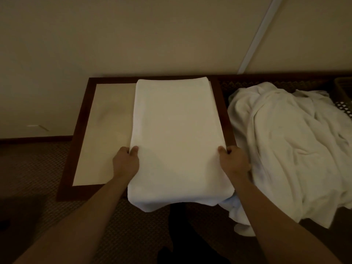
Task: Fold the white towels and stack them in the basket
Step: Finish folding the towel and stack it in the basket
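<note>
1. Currently, a person is standing over a low dark-framed table [82,119], folding a white towel [176,130] that is lying lengthwise across it.
2. Their left hand [125,162] is pinching the towel's edge at about 8 o'clock, thumb on top, fingers curled under.
3. Their right hand [235,161] is gripping the opposite edge at about 4 o'clock in the same way.
4. The towel's near end is drooping over the table's front edge.
5. An unfolded heap of white towels [285,149] is lying at 3 o'clock; a dark woven basket [342,86] is peeking out at 2 o'clock.
6. Judging by this, a fold is under way; next probably calls for carrying the near end toward 12 o'clock, edges aligned.
</note>
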The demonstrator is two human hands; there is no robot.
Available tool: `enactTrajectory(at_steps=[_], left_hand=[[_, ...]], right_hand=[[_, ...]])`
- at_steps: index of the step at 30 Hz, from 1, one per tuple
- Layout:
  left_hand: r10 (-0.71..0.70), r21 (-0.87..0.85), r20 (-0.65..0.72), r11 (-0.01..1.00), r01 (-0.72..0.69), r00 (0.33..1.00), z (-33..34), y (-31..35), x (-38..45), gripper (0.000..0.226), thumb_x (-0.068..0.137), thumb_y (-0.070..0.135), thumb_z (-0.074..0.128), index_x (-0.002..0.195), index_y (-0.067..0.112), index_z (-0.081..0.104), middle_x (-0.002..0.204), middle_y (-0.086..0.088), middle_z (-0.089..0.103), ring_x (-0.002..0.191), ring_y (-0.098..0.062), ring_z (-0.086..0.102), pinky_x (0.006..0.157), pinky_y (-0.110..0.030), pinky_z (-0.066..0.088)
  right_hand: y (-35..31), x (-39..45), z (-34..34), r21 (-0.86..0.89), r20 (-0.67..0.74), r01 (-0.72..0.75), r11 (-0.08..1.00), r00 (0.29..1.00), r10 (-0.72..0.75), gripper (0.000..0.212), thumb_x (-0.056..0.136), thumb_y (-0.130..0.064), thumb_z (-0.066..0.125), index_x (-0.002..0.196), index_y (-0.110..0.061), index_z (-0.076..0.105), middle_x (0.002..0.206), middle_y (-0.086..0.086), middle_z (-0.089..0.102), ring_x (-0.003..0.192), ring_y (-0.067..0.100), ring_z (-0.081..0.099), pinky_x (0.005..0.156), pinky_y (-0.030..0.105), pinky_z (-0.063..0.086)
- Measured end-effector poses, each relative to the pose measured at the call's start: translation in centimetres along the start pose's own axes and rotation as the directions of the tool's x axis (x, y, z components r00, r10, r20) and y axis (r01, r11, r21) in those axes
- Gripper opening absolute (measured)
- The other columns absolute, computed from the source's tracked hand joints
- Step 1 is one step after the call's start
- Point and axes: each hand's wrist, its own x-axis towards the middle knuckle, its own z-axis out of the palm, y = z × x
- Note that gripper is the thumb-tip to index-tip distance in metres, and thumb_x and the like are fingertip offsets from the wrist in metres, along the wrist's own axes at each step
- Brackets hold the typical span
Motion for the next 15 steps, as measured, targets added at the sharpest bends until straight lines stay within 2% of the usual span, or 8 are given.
enactTrajectory(at_steps=[2,5,7,8,9,11,13,15], left_hand=[[0.037,0.04,-0.056,0.999,-0.035,0.998,0.5,-0.4,-0.2,0.036,0.104,0.039,0.048,0.115,0.006,0.059,0.097,-0.003,0.059,0.084,-0.02,0.053,0.075,-0.032,0.041],[0.016,-0.043,-0.105,0.999,-0.02,0.994,0.6,0.4,1.1,0.037,0.103,0.038,0.05,0.121,0.009,0.062,0.102,0.001,0.06,0.09,-0.02,0.055,0.079,-0.032,0.042],[0.011,-0.104,-0.052,0.994,-0.017,0.999,0.6,1.3,3.2,0.047,0.102,0.051,0.047,0.109,0.009,0.068,0.099,-0.003,0.067,0.091,-0.027,0.062,0.08,-0.036,0.048],[0.006,-0.129,-0.037,0.992,-0.011,0.999,0.5,1.9,4.2,0.053,0.1,0.055,0.047,0.099,0.007,0.069,0.093,-0.007,0.068,0.089,-0.032,0.064,0.078,-0.038,0.05],[0.0,-0.147,-0.034,0.989,-0.005,0.999,0.3,2.3,5.0,0.054,0.1,0.056,0.048,0.091,0.006,0.068,0.087,-0.009,0.068,0.087,-0.034,0.065,0.078,-0.04,0.052],[0.025,-0.116,-0.071,0.993,-0.033,0.997,0.3,2.8,5.9,0.046,0.101,0.05,0.05,0.09,0.008,0.066,0.086,-0.008,0.066,0.085,-0.032,0.063,0.079,-0.041,0.053],[0.104,-0.008,-0.12,0.994,-0.105,0.987,0.6,2.6,6.1,0.037,0.103,0.043,0.048,0.097,0.009,0.062,0.088,-0.006,0.065,0.084,-0.029,0.061,0.076,-0.037,0.048],[0.159,0.087,-0.157,0.985,-0.147,0.975,0.9,2.1,5.8,0.034,0.103,0.042,0.049,0.101,0.01,0.061,0.089,-0.007,0.065,0.082,-0.029,0.061,0.073,-0.036,0.047]], right_hand=[[-0.1,-0.2,0.3,-0.06,0.011,-0.034,0.998,0.999,0.035,0.036,0.09,-0.05,0.048,0.072,-0.02,0.056,0.074,0.001,0.062,0.079,0.027,0.063,0.08,0.04,0.052],[-1.0,1.1,1.0,-0.053,0.045,-0.039,0.998,0.998,0.041,0.045,0.079,-0.065,0.039,0.07,-0.023,0.052,0.08,0.003,0.064,0.085,0.031,0.061,0.088,0.047,0.052],[-1.6,3.1,1.4,-0.04,0.07,0.002,0.999,0.998,0.001,0.054,0.078,-0.076,0.037,0.07,-0.024,0.052,0.082,0.002,0.064,0.084,0.031,0.061,0.085,0.048,0.053],[-1.9,4.0,1.4,-0.018,0.076,0.01,1.0,0.997,-0.009,0.053,0.081,-0.075,0.04,0.072,-0.024,0.053,0.082,0.002,0.064,0.083,0.03,0.062,0.083,0.047,0.054],[-2.3,4.5,1.2,0.042,0.06,0.01,0.999,0.998,-0.013,0.048,0.086,-0.069,0.048,0.074,-0.023,0.054,0.08,0.002,0.064,0.081,0.03,0.062,0.08,0.045,0.054],[-2.5,4.9,1.3,0.155,0.0,0.017,0.988,1.0,-0.017,0.035,0.095,-0.048,0.058,0.078,-0.017,0.059,0.077,0.005,0.063,0.077,0.03,0.062,0.072,0.039,0.052],[-2.3,5.0,2.0,0.133,-0.028,0.009,0.991,1.0,-0.005,0.032,0.098,-0.04,0.056,0.079,-0.015,0.059,0.073,0.003,0.061,0.072,0.028,0.06,0.067,0.034,0.047],[-2.2,4.8,2.7,0.066,-0.025,-0.021,0.998,0.999,0.023,0.031,0.096,-0.04,0.053,0.075,-0.018,0.056,0.072,0.002,0.06,0.071,0.028,0.061,0.067,0.035,0.049]])
